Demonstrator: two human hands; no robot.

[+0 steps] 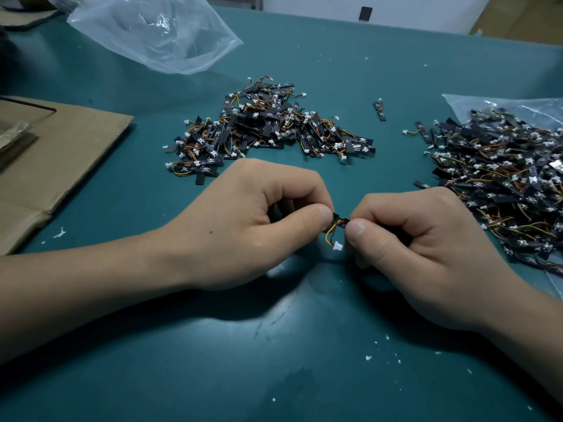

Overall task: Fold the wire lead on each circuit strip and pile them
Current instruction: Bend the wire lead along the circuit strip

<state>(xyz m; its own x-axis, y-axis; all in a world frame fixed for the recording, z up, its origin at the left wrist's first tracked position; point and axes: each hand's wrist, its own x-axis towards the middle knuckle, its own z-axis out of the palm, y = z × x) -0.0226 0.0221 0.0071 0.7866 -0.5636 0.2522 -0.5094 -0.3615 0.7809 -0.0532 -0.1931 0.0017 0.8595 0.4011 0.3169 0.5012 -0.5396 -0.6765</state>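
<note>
Left hand [243, 220] and right hand [426, 239], forearms reaching in from the near edge of the teal tabletop [213, 376], meet thumb to thumb over its middle. Each hand has its fingers curled under and pinches one end of a single short black circuit strip [340, 222] between thumb tip and forefinger. Only a small part of the strip shows between the two thumbs. The strip's wire lead [330, 236], of red, yellow and dark strands, curves down from the strip toward the near edge. It ends in a small white connector [338, 246], just beside the right thumb. Whether the lead is already creased cannot be told. White flecks [368, 357] lie scattered on the tabletop toward the near edge.

Beyond the hands, toward the middle of the tabletop, lies a loose pile [268, 126] of like strips, their leads and white connectors pointing every way. At the right edge a larger heap [502, 178] of strips rests partly on a flat plastic bag [487, 105]. Between pile and heap, apart from both, lies one lone strip [380, 109]. At the left edge is a flat piece of brown cardboard [61, 153]. Near the far left corner lies a crumpled clear bag [152, 32].
</note>
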